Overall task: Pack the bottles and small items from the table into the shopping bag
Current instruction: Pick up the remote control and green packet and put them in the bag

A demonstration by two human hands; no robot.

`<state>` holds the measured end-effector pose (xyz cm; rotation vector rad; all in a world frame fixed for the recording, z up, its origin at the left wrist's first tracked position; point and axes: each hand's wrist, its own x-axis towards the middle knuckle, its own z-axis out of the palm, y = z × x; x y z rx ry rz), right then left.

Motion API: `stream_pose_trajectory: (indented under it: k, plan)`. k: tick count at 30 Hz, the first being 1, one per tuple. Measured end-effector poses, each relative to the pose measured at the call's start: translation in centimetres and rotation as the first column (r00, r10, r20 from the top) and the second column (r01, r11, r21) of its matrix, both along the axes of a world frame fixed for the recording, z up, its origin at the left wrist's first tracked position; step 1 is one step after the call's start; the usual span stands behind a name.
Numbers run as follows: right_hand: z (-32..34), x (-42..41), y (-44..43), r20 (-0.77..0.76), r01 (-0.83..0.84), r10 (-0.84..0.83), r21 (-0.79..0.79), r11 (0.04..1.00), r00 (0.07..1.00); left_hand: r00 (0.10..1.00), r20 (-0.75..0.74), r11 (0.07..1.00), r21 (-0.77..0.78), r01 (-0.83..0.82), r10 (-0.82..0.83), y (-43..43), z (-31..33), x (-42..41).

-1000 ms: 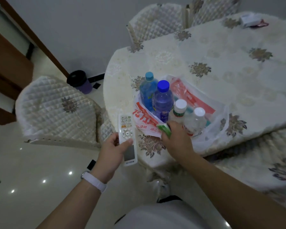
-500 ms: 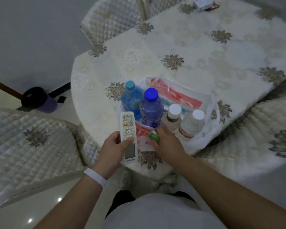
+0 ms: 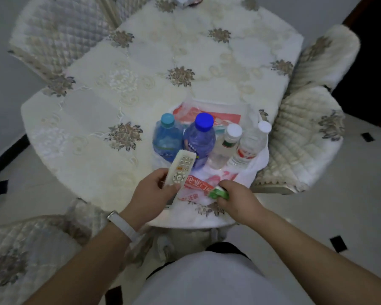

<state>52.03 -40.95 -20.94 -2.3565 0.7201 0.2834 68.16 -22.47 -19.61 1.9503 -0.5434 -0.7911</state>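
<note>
A cream tablecloth (image 3: 141, 69) with brown embroidered flowers is spread out. A chair (image 3: 59, 34) with a quilted cover is placed at the far left, a second chair (image 3: 301, 137) at the right, a third chair (image 3: 20, 249) at the near left. A small white box (image 3: 182, 0) is seen at the far edge. The pale floor (image 3: 317, 205) is marked with black squares (image 3: 338, 243).

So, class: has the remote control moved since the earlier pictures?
Yes: the remote has shifted right, tilting over the shopping bag toward the blue-capped bottle.
</note>
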Motion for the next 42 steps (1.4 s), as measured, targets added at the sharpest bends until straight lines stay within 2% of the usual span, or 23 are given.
stream_pose_trajectory:
  k: [4,7,11,14,18,21,24,26,28,30,34,37,42]
  plan:
    - [0.0,-1.7,1.4,0.001,0.029,-0.029,0.045,0.999,1.000,0.940,0.204,0.962,0.049,0.268,-0.272,-1.9,0.7,0.8]
    - [0.1,-2.3,2.2,0.052,0.093,-0.097,0.060,0.994,0.994,0.815,0.372,0.894,0.115,0.434,-0.444,-4.1,0.9,0.3]
    - [0.0,-2.7,2.3,0.088,0.132,-0.136,0.054,0.990,0.987,0.640,0.562,0.840,0.212,0.500,-0.523,-6.6,-0.3,-1.0]
    - [-0.1,-2.9,2.0,0.095,0.144,-0.151,0.077,0.987,0.984,0.572,0.584,0.810,0.313,0.496,-0.576,-8.5,-1.5,-1.7]
    - [-0.1,-3.1,1.3,0.089,0.149,-0.158,0.102,0.984,0.983,0.561,0.553,0.785,0.374,0.493,-0.616,-10.1,-2.7,-2.1]
    - [-0.1,-3.1,0.8,0.108,0.141,-0.156,0.130,0.981,0.982,0.557,0.588,0.801,0.320,0.506,-0.587,-10.6,-2.7,-2.3]
    - [-0.2,-3.1,0.3,0.115,0.157,-0.176,0.163,0.974,0.978,0.590,0.590,0.822,0.265,0.504,-0.552,-11.2,-2.7,-2.2]
    - [-0.2,-3.0,0.1,0.114,0.161,-0.183,0.176,0.971,0.977,0.591,0.514,0.782,0.372,0.500,-0.622,-11.2,-3.7,-2.0]
    - [-0.2,-2.9,-0.1,0.116,0.166,-0.191,0.198,0.966,0.975,0.556,0.428,0.697,0.516,0.497,-0.713,-10.9,-4.9,-1.8]
    - [-0.2,-2.8,-0.4,0.107,0.158,-0.184,0.211,0.965,0.977,0.561,0.389,0.671,0.557,0.489,-0.731,-10.3,-5.7,-1.7]
    - [-0.4,-2.4,-1.0,0.104,0.183,-0.209,0.217,0.959,0.972,0.594,0.441,0.730,0.530,0.432,-0.672,-9.4,-6.1,-1.4]
    - [-0.1,-1.6,-1.4,0.150,0.228,-0.261,0.205,0.952,0.954,0.613,0.526,0.804,0.454,0.384,-0.590,-8.3,-6.0,-1.0]
    - [1.3,1.0,-2.3,0.263,0.225,-0.263,0.166,0.960,0.928,0.563,0.570,0.801,0.424,0.422,-0.598,-5.7,-5.4,-0.4]
